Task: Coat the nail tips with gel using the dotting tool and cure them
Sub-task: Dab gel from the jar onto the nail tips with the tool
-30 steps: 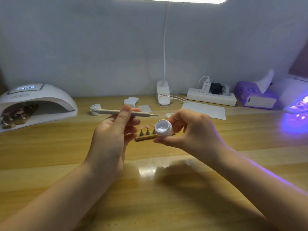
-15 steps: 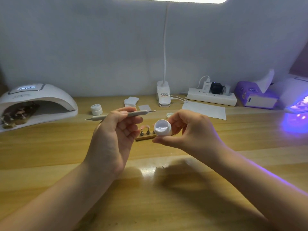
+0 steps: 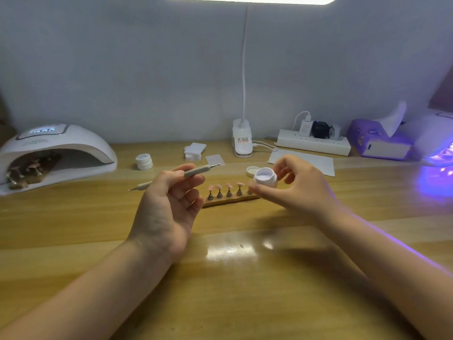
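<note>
Left hand (image 3: 169,207): centre-left of frame, palm up, thumb and forefinger pinching dotting tool (image 3: 179,176); other fingers loosely curled.
Dotting tool: slanted, ball tip toward upper right, well short of jar mouth; far end pointing lower left.
Right hand (image 3: 299,190): centre-right, fingertips gripping open gel jar (image 3: 266,176), mouth tilted toward camera, pale gel visible inside.
Jar lid (image 3: 251,171): flat on desk just behind jar, off.
Nail tips (image 3: 226,186): pink, on small metal stands in a row on wooden holder (image 3: 230,200), frame centre, between both hands; rightmost stand partly hidden behind right fingers.
Curing lamp (image 3: 56,148): upper left, display lit, another holder of tips inside.
Second lamp (image 3: 438,143): far right edge, violet glow spilling on desk (image 3: 220,278).
Spare jar (image 3: 144,161): closed, left of centre, behind tool.
Step in hand: likely loading tool with gel; tool not yet in jar.
Next move calls for: ball tip brought down into tilted jar, small pickup, jar kept steady, then dab onto first tip.
Coating status: cannot tell whether tips in row already carry gel.
</note>
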`<control>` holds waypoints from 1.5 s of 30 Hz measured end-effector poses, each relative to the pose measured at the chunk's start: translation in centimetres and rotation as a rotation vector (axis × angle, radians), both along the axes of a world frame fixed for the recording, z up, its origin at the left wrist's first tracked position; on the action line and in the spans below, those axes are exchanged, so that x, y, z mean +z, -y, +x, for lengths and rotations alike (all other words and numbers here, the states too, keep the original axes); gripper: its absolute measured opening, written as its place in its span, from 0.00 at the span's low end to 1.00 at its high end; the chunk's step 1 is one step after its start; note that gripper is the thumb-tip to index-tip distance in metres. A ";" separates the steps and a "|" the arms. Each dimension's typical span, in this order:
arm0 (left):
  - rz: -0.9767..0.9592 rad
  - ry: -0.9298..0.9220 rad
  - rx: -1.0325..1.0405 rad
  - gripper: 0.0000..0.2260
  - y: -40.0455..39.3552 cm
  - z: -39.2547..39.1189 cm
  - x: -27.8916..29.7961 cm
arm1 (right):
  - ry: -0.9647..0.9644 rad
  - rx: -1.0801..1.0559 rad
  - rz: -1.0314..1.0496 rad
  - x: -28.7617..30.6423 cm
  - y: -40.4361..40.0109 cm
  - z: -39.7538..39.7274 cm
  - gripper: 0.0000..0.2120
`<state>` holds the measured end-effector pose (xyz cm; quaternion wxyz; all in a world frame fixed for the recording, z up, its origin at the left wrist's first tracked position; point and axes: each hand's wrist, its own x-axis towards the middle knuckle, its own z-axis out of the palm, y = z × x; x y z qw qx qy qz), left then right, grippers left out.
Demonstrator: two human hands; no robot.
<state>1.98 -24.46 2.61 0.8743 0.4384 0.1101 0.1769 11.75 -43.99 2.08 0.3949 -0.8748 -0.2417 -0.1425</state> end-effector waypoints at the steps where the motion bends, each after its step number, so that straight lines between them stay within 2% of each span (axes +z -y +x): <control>1: -0.001 -0.019 0.014 0.15 -0.1 0.1 -0.2 | -0.039 -0.032 -0.009 -0.2 0.5 0.7 0.23; 9: -0.044 -0.159 0.123 0.09 -1.4 1.0 -1.4 | -0.182 -0.227 -0.177 -2.9 3.3 3.8 0.23; 17: -0.018 -0.143 0.111 0.10 -1.5 1.1 -1.7 | -0.220 -0.298 -0.334 -2.6 3.0 4.0 0.34; 20: -0.030 -0.124 0.101 0.10 -1.6 1.3 -1.9 | -0.036 -0.298 -0.207 -1.5 2.3 2.7 0.30; 23: -0.066 -0.084 0.103 0.10 -1.7 1.6 -2.0 | 0.208 -0.180 -0.060 -0.1 0.9 0.8 0.16; 25: -0.095 -0.067 0.106 0.10 -1.9 2.0 -2.0 | 0.168 -0.053 -0.038 0.7 -0.4 -0.6 0.08; 28: -0.106 -0.059 0.086 0.10 -1.9 2.3 -2.0 | 0.030 0.075 -0.148 1.0 -2.6 -1.8 0.11; 34: -0.084 -0.025 0.051 0.09 -1.9 2.6 -2.5 | 0.047 0.104 -0.368 -0.3 -6.9 -2.3 0.11; 38: -0.095 0.003 0.015 0.09 -1.8 2.7 -2.8 | 0.123 0.063 -0.373 -1.4 -8.3 -2.3 0.14; 45: -0.086 -0.001 -0.028 0.09 -1.6 2.7 -2.8 | 0.133 -0.022 -0.412 -2.7 -9.3 -2.2 0.15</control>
